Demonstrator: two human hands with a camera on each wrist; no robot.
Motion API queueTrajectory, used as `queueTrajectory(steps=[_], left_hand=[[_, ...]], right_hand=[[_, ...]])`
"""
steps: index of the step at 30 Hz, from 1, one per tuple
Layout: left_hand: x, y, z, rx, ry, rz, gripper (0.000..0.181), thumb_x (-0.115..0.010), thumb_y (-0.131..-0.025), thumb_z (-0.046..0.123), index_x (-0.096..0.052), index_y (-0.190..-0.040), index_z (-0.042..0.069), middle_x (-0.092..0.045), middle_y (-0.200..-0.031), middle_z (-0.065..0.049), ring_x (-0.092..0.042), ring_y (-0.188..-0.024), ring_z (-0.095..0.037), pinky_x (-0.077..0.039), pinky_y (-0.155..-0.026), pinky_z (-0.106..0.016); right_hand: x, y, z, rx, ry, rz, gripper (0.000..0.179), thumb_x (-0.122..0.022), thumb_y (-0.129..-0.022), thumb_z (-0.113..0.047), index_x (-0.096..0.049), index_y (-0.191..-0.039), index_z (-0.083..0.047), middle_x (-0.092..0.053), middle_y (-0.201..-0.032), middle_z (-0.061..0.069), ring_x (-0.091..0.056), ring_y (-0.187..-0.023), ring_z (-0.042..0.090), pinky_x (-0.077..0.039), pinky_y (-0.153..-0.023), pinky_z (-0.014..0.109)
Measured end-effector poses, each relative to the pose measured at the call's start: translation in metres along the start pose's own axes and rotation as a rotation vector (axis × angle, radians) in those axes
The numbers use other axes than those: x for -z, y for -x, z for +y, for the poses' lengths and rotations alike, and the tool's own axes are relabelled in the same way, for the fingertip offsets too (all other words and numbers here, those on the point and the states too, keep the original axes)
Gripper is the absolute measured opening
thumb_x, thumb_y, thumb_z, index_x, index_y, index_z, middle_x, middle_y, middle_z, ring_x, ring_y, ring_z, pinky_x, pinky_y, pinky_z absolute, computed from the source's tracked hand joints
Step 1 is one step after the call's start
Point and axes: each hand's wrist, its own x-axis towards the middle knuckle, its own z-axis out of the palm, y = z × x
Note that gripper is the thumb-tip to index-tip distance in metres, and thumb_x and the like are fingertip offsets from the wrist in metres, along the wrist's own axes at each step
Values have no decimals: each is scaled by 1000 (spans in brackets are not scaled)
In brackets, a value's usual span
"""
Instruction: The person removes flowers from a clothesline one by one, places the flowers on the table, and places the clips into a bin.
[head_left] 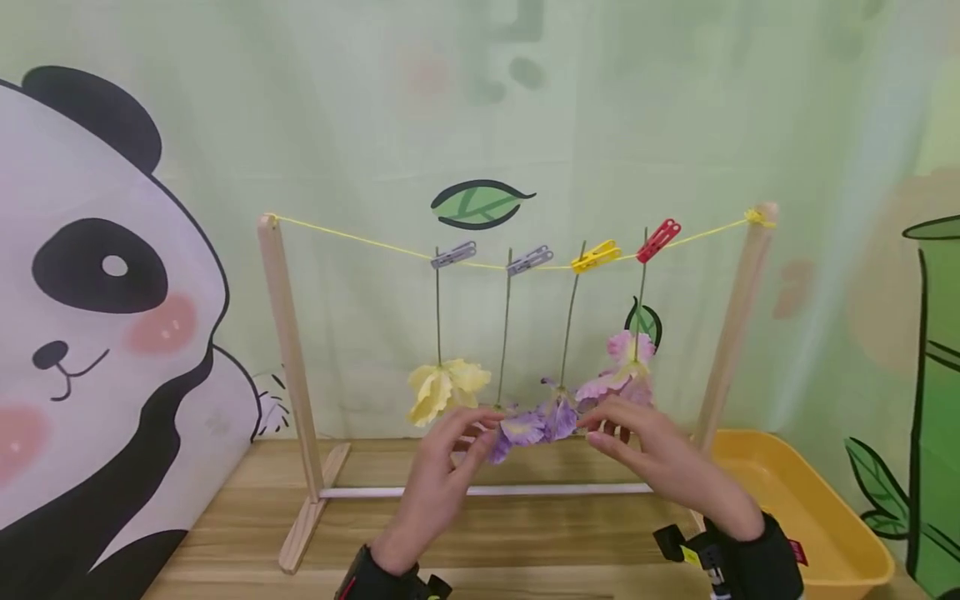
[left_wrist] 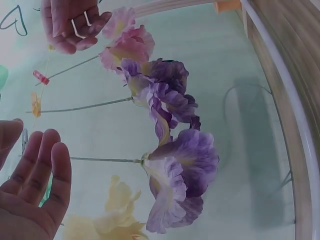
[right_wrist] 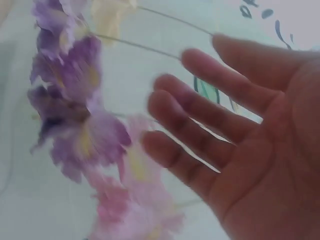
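Four flowers hang heads down by their stems from a yellow string (head_left: 360, 242). From the left come a yellow flower (head_left: 447, 385), a purple flower (head_left: 522, 428), another purple flower (head_left: 558, 418) and a pink flower (head_left: 617, 383). Clothespins clip the stems: two grey, one yellow (head_left: 596, 256) and one red (head_left: 660, 240). My left hand (head_left: 444, 468) is beside the left purple flower, its fingers extended and apart from the petals in the left wrist view. Loosely spread, my right hand (right_wrist: 250, 135) is close to the right purple and pink flowers, with nothing in its grasp.
Wooden posts (head_left: 292, 350) hold the string at both ends, joined low down by a white rod (head_left: 555, 490). A yellow tray (head_left: 810, 517) stands on the wooden table (head_left: 232, 533) at the right. Behind hangs a printed panda backdrop (head_left: 337, 100).
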Motion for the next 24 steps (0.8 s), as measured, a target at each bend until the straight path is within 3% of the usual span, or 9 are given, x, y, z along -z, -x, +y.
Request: queueTrajectory(steps=[3,8,11,15,19,24], left_hand=[[4,1,-3,11,-7,37,22,-55,-99,18,-62,-120,18,-63,-106,-4,-59,-96,-17,-55,-75,-37],[14,-3,-2,16,-11,88,22,-55,-99,18,-62,-120,19,-63,-108,-5,-59,-95,-17,-55,-74,-37],[23,-13,2,-4,-19,122,22,-55,-98,17,-62,-120,19,-63,-106,-8,-60,-92,-17,-55,-72,-37],[37,-32,4,-27,-76,207,22,-55,-98,16,-62,-119,19,-62,-105,-7,-60,-92,-16,-54,-72,-41],[47,-47,-1,-9,-131,285,22,-55,-99,17,-62,-120,17,-60,-106,-7,-58,-96,-20,-50,-75,-44],[52,-61,-6,19,-164,312,26,-55,-99,16,-58,-125,13,-55,-110,-12,-53,-100,-24,-45,-81,-43]], right_hand=[[-8,-6,-5,75,-29,56,18,-59,-96,-12,-64,-112,-17,-64,-99,-6,-55,-82,10,-50,-66,29],[-7,-21,-21,127,-7,134,23,-60,-94,-7,-64,-114,-16,-65,-100,-3,-55,-82,10,-50,-67,30],[2,-36,-26,137,31,166,22,-59,-95,-11,-64,-116,-15,-64,-105,-3,-55,-87,10,-52,-70,33],[18,-61,-39,184,118,218,23,-59,-96,-14,-62,-118,-12,-61,-112,2,-53,-103,17,-49,-85,40],[29,-89,-51,269,243,281,24,-62,-94,-15,-63,-117,-9,-59,-116,8,-47,-112,25,-40,-95,48],[34,-122,-57,348,366,342,22,-63,-93,-14,-64,-114,-6,-59,-115,11,-45,-115,31,-33,-99,53]])
